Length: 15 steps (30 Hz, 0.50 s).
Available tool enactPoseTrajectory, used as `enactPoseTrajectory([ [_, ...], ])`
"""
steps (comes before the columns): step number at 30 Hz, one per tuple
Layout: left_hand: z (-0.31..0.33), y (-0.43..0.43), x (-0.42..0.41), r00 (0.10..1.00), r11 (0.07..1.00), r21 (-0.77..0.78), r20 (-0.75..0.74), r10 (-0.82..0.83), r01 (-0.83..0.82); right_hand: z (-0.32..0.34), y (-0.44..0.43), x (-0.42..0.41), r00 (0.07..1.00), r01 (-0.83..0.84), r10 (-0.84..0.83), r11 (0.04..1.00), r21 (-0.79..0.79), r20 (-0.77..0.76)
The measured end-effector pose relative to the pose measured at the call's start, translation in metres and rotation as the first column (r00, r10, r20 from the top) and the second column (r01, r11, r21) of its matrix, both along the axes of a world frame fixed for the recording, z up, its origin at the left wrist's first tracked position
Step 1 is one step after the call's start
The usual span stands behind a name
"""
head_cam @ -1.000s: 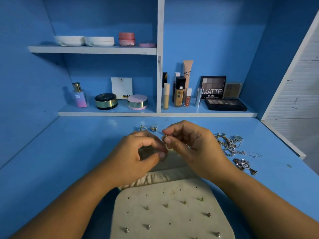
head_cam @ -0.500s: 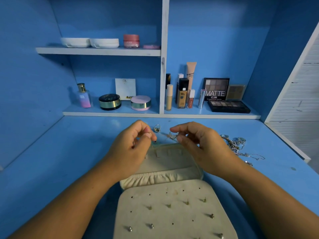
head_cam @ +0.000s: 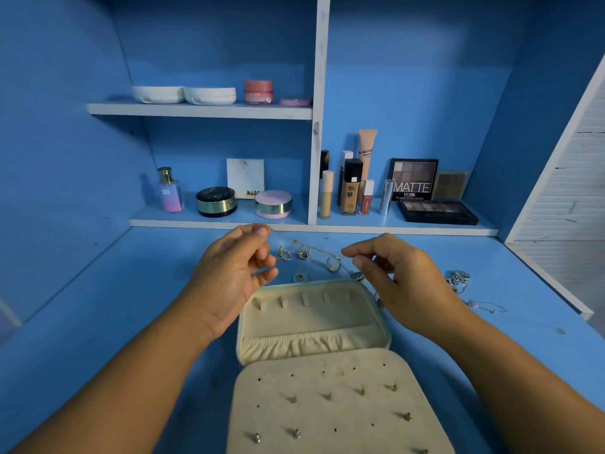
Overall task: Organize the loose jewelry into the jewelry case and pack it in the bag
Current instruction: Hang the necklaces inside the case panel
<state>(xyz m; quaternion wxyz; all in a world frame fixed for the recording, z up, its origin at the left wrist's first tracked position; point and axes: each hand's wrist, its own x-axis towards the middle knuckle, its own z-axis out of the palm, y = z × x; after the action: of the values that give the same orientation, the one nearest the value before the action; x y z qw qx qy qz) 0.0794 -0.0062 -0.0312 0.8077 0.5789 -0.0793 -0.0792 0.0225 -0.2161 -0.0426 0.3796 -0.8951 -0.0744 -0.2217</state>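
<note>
Left hand [head_cam: 235, 280] and right hand [head_cam: 404, 283] each pinched the thin chain [head_cam: 309, 246] above the open case [head_cam: 314, 322]; pulled harder, it might have snapped or slipped.

Brightness: dim to moderate; the blue walls and desk [head_cam: 98, 306] tint everything you see.
Light source: apparently on your right. The white slatted panel [head_cam: 569, 204] is brightest, and the perfume bottle [head_cam: 170, 191] casts its shadow leftward.
Shadows: soft-edged, with a dark band under the upper shelf [head_cam: 199, 110] and darker patches beneath your forearms.
Glare: a mild sheen on the gold-banded compact [head_cam: 216, 202].
Focus: "MATTE" on the palette [head_cam: 413, 180] reads cleanly. The thin chain [head_cam: 296, 240], pinched by your left hand [head_cam: 229, 276] and right hand [head_cam: 406, 283], barely resolves.
Edges: the wide lens bows and tilts straight lines, and the lower corners smear. The jewelry case [head_cam: 314, 319] looks softer on its near panel.
</note>
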Motion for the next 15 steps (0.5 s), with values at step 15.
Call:
enactPoseTrajectory([
  [15,-0.004,0.011,0.011,0.947,0.918,0.246,0.162,0.279,-0.312,0.006,-0.012,0.0,0.992,0.106,-0.11,0.992,-0.069,-0.056],
])
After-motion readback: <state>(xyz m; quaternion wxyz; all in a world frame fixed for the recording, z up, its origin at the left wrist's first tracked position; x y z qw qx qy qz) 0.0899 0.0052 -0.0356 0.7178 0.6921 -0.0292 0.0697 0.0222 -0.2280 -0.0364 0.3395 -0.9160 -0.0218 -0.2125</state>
